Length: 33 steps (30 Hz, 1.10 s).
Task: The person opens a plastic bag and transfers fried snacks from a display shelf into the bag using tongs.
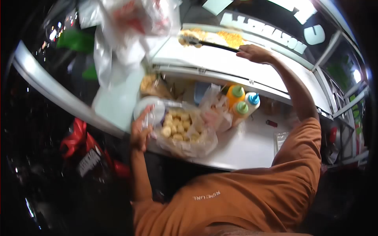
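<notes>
My right hand [254,53] is closed on the handle end of black tongs [214,45], stretched out over the white display counter. The grey tip of the tongs lies at pale and golden food pieces [232,38] along the back. My left hand [141,131] grips the left edge of a clear plastic bag [206,147], its fingers partly blurred. Pale round balls [179,125] fill the open bag. Just behind that hand is a round white lid or container [151,109], partly covered by plastic.
Squeeze bottles [241,108] with green and blue caps stand beside crumpled plastic bags [216,114]. A bag of brownish food [153,86] sits behind. White bags [134,27] hang at upper left. A small red item [271,123] lies on the worktop [240,151].
</notes>
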{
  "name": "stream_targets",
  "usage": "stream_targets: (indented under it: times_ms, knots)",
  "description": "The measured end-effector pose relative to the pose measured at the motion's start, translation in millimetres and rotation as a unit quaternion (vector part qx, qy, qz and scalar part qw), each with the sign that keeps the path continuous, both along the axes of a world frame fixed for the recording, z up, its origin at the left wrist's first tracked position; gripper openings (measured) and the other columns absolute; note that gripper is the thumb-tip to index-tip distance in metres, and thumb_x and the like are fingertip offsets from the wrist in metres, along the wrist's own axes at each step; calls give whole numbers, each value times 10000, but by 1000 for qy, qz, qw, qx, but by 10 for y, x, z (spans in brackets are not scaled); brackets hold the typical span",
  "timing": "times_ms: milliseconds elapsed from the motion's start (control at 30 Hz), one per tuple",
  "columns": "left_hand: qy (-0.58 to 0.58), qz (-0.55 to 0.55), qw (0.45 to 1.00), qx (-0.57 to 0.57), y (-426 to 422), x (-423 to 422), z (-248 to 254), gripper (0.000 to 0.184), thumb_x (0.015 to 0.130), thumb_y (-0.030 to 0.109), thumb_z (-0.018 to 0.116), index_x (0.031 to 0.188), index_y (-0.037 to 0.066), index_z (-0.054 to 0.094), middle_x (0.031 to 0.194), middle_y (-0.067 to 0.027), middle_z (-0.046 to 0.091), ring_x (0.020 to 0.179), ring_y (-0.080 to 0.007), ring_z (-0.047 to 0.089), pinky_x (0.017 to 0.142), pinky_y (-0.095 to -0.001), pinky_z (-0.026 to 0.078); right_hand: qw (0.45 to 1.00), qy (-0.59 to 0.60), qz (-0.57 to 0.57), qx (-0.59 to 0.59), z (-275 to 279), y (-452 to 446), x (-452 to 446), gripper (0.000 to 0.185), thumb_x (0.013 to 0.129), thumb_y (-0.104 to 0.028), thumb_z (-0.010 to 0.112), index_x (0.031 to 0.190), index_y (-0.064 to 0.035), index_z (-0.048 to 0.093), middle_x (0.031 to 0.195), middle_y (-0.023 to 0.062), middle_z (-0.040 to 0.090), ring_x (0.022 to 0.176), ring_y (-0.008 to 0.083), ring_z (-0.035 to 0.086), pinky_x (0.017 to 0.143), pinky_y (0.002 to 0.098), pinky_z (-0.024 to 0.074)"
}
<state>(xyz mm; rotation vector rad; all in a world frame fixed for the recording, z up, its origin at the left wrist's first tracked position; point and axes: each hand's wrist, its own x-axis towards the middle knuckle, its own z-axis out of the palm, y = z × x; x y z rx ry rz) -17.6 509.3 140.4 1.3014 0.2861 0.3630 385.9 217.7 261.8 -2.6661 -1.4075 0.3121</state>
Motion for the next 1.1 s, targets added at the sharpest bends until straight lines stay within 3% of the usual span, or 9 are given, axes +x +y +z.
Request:
stream_targets:
  times_ms: [167, 367, 500, 533, 667, 733, 800, 933, 1100]
  knots:
    - [19, 3, 999, 31, -67, -23, 121, 687, 755, -82, 443, 1432, 25, 394, 1437, -49, 462, 620, 17, 438, 503, -134, 365, 985, 120, 121, 4, 230, -254, -835, 440, 963, -468, 485, 998, -47, 606, 804, 151, 629, 749, 283, 608, 725, 418, 465]
    - [8, -5, 999, 53, -192, -53, 238, 689, 758, -86, 437, 1436, 22, 383, 1441, -52, 458, 650, 23, 442, 498, -130, 365, 973, -17, 173, -155, 263, 31, -1883, 459, 868, -477, 630, 1056, -59, 598, 836, 135, 670, 822, 309, 660, 747, 422, 501]
    - [21, 11, 997, 70, -201, -112, 295, 699, 759, -90, 437, 1445, 20, 365, 1445, -60, 453, 649, 19, 440, 505, -133, 364, 974, -20, 190, -119, 593, -141, -1773, 474, 785, -411, 710, 1117, -87, 613, 871, 140, 690, 778, 301, 667, 726, 408, 509]
    - [19, 13, 997, 71, -218, -89, 309, 700, 760, -90, 437, 1447, 20, 361, 1445, -62, 453, 644, 18, 437, 506, -135, 361, 980, -7, 185, -67, 581, -163, -1646, 571, 735, -381, 734, 1236, -148, 592, 694, 84, 663, 678, 237, 661, 662, 380, 483]
    - [-3, 21, 998, 59, -127, -36, 139, 694, 755, -114, 424, 1437, 3, 371, 1453, -73, 442, 593, 9, 397, 510, -133, 377, 993, 51, 95, 50, 510, -302, -822, 602, 761, -424, 709, 1248, -89, 594, 841, 120, 682, 759, 228, 655, 703, 373, 492]
    - [-7, 4, 999, 38, -111, -47, 179, 691, 750, -113, 416, 1432, -10, 372, 1450, -111, 439, 886, -45, 540, 659, -140, 457, 987, -66, 20, 148, -36, -254, -193, 680, 809, -516, 638, 1270, -21, 564, 1092, 192, 664, 1009, 293, 639, 877, 395, 495]
    - [-6, -2, 999, 43, -81, -74, 171, 693, 745, -107, 413, 1432, -25, 366, 1450, -145, 433, 1187, -133, 493, 865, -195, 450, 991, -42, -121, 41, -229, -37, -42, 817, 845, -617, 557, 1339, 27, 465, 1222, 257, 584, 1163, 359, 554, 1000, 418, 429]
    - [-22, -8, 999, 48, -32, -76, 115, 687, 740, -100, 419, 1423, -48, 371, 1454, -179, 421, 1326, -184, 410, 1030, -241, 342, 966, -86, -242, -11, -874, 389, 299, 907, 888, -631, 475, 1418, 82, 292, 1108, 276, 629, 1050, 378, 622, 908, 434, 489]
    - [-25, -27, 999, 33, -22, -63, 190, 676, 750, -86, 442, 1421, -44, 378, 1451, -167, 428, 1313, -173, 416, 1058, -264, 312, 954, -70, -293, -5, -1116, 846, 877, 798, 916, -585, 462, 1306, 110, 418, 1091, 239, 649, 1033, 360, 634, 891, 427, 492]
